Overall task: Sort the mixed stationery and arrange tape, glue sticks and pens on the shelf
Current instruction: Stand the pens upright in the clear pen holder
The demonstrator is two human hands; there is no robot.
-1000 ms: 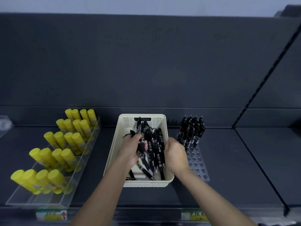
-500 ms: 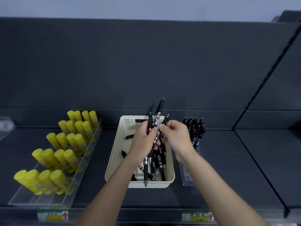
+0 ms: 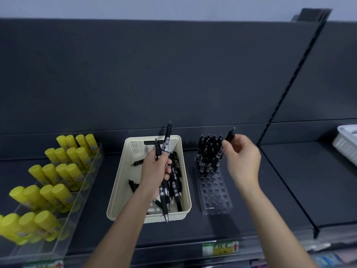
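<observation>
My left hand [image 3: 155, 172] grips a bunch of black pens [image 3: 165, 146] above the cream basket [image 3: 119, 182], their tips pointing down. More black pens [image 3: 176, 176] lie loose in the basket. My right hand [image 3: 242, 157] pinches a single black pen [image 3: 229, 137] over the back of the clear pen rack [image 3: 215, 192]. Several black pens [image 3: 207, 151] stand upright in the rack's back rows; its front holes are bare. Yellow glue sticks [image 3: 58, 171] stand in rows in a clear tray [image 3: 63, 240] at the left.
The dark shelf [image 3: 280, 190] has a back panel close behind the basket and rack. A slotted upright divides it from the bay at the right, where a white basket [image 3: 345, 142] shows at the edge. Price labels [image 3: 220, 248] line the front rail.
Both hands rose out of the basket with pens. My right hand then took one pen from the bunch and moved right to the rack. The view shifted left and down.
</observation>
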